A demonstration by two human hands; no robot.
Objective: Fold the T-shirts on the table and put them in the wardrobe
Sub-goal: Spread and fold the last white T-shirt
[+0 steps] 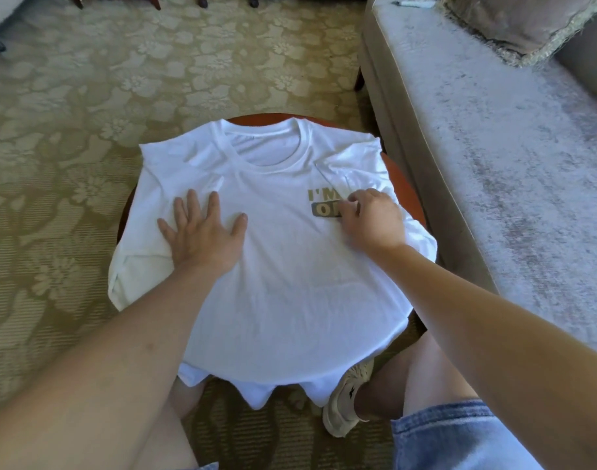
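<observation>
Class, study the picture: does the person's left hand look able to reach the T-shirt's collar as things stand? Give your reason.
Probably yes. The left hand lies flat on the T-shirt, with only white cloth between it and the collar. The right hand is off to the side, at the print.

Our bare left hand (202, 234) lies flat, palm down, fingers spread, forearm reaching forward from lower left; our bare right hand (371, 222), arm stretched in from lower right, curls its fingers and pinches the white cotton T-shirt (283, 283)
</observation>
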